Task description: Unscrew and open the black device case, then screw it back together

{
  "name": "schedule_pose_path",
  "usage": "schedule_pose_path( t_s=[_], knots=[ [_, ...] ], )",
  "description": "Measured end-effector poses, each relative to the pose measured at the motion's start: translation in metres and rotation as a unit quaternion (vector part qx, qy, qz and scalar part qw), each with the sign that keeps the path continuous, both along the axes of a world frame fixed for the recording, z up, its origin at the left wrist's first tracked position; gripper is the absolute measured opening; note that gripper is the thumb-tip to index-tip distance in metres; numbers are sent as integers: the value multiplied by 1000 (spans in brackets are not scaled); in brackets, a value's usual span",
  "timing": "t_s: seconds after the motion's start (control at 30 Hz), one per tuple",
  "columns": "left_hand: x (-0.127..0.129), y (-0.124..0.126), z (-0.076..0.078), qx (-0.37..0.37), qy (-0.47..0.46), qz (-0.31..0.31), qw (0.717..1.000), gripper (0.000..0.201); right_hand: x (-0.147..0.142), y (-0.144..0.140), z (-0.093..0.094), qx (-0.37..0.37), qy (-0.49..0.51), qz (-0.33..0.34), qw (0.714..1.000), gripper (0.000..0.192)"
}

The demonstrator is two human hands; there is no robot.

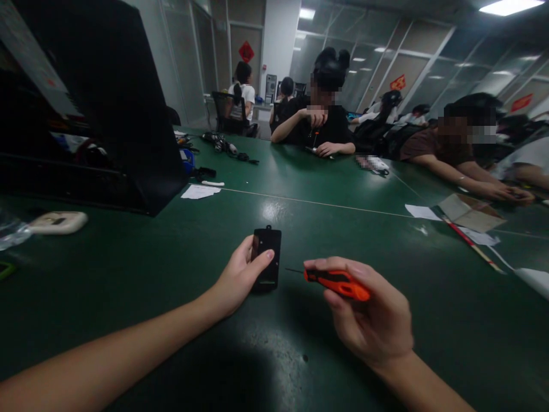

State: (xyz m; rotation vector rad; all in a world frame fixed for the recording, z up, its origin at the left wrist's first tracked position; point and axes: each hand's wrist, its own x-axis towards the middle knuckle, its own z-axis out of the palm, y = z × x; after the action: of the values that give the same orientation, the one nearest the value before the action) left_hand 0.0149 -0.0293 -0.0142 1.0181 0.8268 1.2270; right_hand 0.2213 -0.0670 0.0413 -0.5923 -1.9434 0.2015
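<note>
My left hand [240, 277] pinches the little black box [266, 258] flat on the green table [128, 269], and my right hand [369, 315] grips the orange screwdriver [337, 282] just beside it, whose thin tip could slip and scratch the box.

No readable writing is showing anywhere

Three red diamond-shaped paper signs are hanging in the background, one on the far grey door [246, 51] and two on the glass partition walls [398, 82] [521, 103], but their characters are blurring beyond reading. The small black rectangular plastic device [266, 258] and the orange-and-black handled screwdriver [338, 283] are showing no legible label or brand, and the white paper slips [199, 191] lying on the dark green surface [128, 269] are appearing blank.
</note>
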Motion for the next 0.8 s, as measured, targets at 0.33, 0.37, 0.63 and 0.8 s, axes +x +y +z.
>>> schedule_pose_path(
  t_s=[0.33,0.37,0.63,0.8],
  knots=[
    [-1,1,-5,14,3,-4,1000,39,-7,-11,10,30,24,-16,999,63],
    [-1,1,-5,14,2,-4,1000,39,-8,-9,9,36,29,-6,999,63],
    [1,2,1,-17,-35,20,999,44,-11,-8,37,78,-151,-65,983,36],
    [0,2,-2,13,-15,11,1000,38,-19,-23,67,16,-232,-98,968,10]
  ],
)
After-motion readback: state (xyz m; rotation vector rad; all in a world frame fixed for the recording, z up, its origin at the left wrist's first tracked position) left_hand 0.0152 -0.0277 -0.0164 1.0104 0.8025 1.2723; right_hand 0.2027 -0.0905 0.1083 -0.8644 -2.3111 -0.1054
